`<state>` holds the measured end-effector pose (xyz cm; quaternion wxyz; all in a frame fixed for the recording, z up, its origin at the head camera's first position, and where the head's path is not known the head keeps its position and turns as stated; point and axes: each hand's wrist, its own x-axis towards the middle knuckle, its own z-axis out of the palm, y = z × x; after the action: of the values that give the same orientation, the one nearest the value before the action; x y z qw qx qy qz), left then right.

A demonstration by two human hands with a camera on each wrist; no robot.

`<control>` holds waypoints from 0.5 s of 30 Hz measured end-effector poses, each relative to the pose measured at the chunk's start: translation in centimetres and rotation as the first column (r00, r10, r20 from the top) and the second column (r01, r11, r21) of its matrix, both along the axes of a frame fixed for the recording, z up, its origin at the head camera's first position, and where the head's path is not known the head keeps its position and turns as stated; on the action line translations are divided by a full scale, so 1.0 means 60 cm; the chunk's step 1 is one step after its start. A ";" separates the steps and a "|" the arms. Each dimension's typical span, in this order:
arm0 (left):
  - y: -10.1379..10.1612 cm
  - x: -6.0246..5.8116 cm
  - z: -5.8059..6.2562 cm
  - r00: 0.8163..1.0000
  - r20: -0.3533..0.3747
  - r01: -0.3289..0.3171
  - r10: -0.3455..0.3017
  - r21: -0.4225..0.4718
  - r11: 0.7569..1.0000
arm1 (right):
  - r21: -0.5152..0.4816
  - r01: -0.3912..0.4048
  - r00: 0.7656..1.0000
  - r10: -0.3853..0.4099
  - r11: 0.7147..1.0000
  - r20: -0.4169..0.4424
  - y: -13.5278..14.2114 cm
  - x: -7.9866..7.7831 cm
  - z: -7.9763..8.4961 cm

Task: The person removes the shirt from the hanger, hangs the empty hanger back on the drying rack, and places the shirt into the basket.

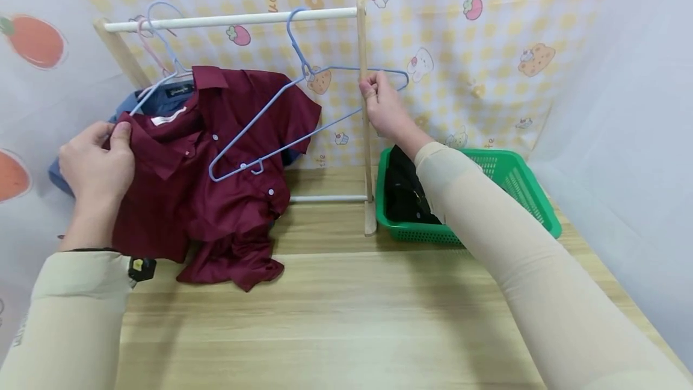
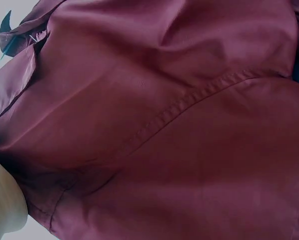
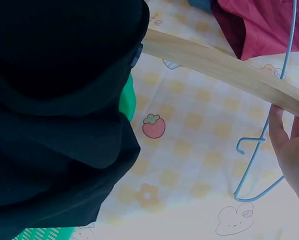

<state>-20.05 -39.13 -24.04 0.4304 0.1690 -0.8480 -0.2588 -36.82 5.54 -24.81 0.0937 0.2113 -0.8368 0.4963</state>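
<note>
Left grip (image 1: 97, 158) pinching the collar (image 1: 154, 149) of a maroon short-sleeved shirt (image 1: 208, 200), both at 9 o'clock; right grip (image 1: 387, 104), at 1 o'clock, wrapped round a wooden rack post (image 1: 368, 161). Blue hanger (image 1: 306, 68) at 11 o'clock; green basket (image 1: 422, 233) with black clothing (image 1: 403, 191) at 3 o'clock.

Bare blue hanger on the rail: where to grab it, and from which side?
Probably the neck of the bare blue hanger, pinched from the front, left of the wooden post. The hook loops over the white rail, so gripping just below should lift it off with little swing. One end juts out in front of the maroon shirt; the other extends past the post.
</note>
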 end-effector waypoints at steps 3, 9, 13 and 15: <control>0.007 0.001 0.008 1.000 -0.027 0.000 0.000 -0.003 1.000 | 0.000 0.001 1.000 -0.001 1.000 0.013 0.002 0.002 -0.002; 0.010 0.007 0.017 0.997 -0.073 -0.001 0.002 0.022 1.000 | 0.020 0.003 1.000 -0.003 1.000 -0.002 0.004 0.002 0.000; 0.006 0.020 0.003 0.995 -0.099 0.013 -0.010 0.037 0.999 | 0.031 0.001 1.000 -0.001 1.000 0.001 0.003 0.001 0.001; 0.006 0.028 -0.012 0.993 -0.119 0.026 -0.022 0.034 0.999 | 0.032 -0.002 1.000 0.002 1.000 0.009 0.003 0.002 0.001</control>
<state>-18.36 -38.78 -24.75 0.4738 0.1506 -0.8183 -0.2884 -36.69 5.74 -24.74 0.0861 0.2116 -0.8447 0.4841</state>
